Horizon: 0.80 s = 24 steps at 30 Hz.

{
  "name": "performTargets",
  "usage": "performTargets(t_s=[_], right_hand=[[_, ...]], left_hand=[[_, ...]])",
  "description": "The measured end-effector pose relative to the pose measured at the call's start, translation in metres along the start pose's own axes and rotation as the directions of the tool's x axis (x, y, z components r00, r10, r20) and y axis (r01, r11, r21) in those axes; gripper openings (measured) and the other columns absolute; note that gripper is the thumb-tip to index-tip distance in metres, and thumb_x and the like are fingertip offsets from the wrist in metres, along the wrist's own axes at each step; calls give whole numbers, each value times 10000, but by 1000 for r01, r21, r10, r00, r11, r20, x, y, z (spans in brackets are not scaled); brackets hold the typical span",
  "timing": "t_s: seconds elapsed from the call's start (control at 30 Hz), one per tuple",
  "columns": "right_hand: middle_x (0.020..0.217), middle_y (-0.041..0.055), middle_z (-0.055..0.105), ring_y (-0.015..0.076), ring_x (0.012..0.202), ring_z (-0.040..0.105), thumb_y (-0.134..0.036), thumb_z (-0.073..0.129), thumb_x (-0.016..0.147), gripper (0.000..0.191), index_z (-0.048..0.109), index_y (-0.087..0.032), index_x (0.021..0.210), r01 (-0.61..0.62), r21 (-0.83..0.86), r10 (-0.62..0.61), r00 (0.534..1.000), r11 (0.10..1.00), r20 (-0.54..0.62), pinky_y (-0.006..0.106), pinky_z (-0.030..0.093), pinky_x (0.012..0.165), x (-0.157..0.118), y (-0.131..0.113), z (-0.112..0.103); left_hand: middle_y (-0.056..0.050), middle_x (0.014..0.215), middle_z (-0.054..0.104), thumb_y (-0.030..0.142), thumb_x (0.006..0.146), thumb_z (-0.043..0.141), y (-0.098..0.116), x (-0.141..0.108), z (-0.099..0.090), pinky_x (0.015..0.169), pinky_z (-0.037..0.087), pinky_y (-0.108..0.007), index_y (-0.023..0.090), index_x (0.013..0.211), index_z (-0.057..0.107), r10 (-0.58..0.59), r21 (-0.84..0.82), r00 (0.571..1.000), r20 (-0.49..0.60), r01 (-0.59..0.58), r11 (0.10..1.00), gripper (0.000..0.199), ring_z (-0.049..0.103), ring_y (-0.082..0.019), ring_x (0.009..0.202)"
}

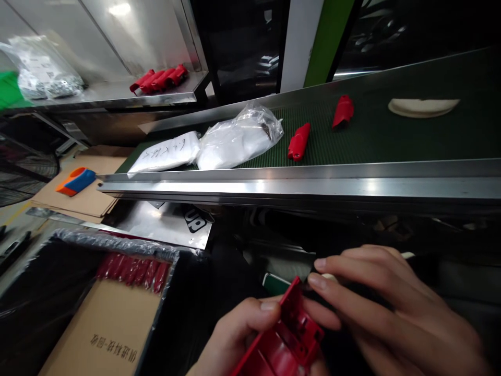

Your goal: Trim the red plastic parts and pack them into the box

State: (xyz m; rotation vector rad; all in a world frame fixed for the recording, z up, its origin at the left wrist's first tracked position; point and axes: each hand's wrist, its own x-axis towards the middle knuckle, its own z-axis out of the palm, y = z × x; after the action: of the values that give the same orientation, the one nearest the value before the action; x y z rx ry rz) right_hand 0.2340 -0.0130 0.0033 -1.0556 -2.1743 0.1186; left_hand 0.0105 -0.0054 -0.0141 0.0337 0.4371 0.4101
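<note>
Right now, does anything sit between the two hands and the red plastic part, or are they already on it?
Nothing visible does. The left hand grips the red plastic part from its left side, and the right hand has its fingertips on the part's upper end. The red pieces on the conveyor belt lie well beyond.

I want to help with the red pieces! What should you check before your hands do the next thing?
1. Red plastic part held by both hands: ok, left hand underneath, right hand at its top end.
2. Grip firm: cannot tell, the part's lower end runs out of view.
3. Cardboard box open, with a row of red parts inside: ok.
4. More red pieces on the conveyor belt: ok, two lie there, apart.
5. Part free of flaws: cannot tell, too blurred.
</note>
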Motion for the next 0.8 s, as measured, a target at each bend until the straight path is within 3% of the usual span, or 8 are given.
performTargets(t_s=[0.13,0.3,0.4,0.5,0.6,0.67,0.8], right_hand=[[1204,86,547,227,1059,509,31,494,832,483,570,-182,1258,-3,-12,2,1000,1000,-22,430,418,874,-4,4,3],[1238,100,532,254,1087,502,0,486,845,504,561,-187,1307,61,-30,-59,996,998,60,475,409,891,-10,11,1],[1252,103,533,265,1104,502,-32,529,843,543,527,-191,1362,97,-41,-93,992,994,85,479,416,890,-11,15,-1],[1210,89,574,256,1082,530,-60,546,853,515,546,-203,1347,111,-57,-106,992,992,75,470,422,896,-9,17,-4],[1138,74,614,233,1037,576,-55,553,866,515,558,-249,1342,-35,-68,31,998,997,-51,420,453,842,-4,17,-8],[1134,70,615,229,1031,595,-41,563,863,550,553,-291,1353,-143,-58,134,981,988,-143,404,472,813,-4,15,-11],[1182,59,599,194,1066,595,-34,562,864,488,587,-255,1298,-196,28,198,971,980,-136,349,499,839,-7,9,-8]], left_hand=[[-122,764,685,445,876,590,-5,-8,-7,553,427,-175,4,1061,684,-22,-31,995,-97,19,999,487,629,-127,592],[-134,646,647,482,867,526,-18,-7,-13,430,312,-164,-35,1018,697,9,-73,987,-160,-20,997,565,546,-107,470],[-105,605,603,429,853,530,-15,-3,-6,432,283,-154,-24,966,718,61,-20,981,-184,-66,998,503,487,-84,454],[-73,597,548,405,802,545,-4,0,10,463,292,-160,5,907,742,51,126,993,-102,-38,991,458,442,-80,479],[-99,700,562,404,728,542,7,1,21,612,374,-189,4,970,744,-99,372,994,-56,112,921,509,493,-120,617],[-104,730,565,395,721,533,9,1,21,626,361,-190,8,1017,739,-116,442,990,-77,138,886,529,492,-125,644],[-56,604,518,443,797,505,3,1,14,411,181,-191,28,1000,743,-49,231,998,-44,58,971,520,364,-80,456]])
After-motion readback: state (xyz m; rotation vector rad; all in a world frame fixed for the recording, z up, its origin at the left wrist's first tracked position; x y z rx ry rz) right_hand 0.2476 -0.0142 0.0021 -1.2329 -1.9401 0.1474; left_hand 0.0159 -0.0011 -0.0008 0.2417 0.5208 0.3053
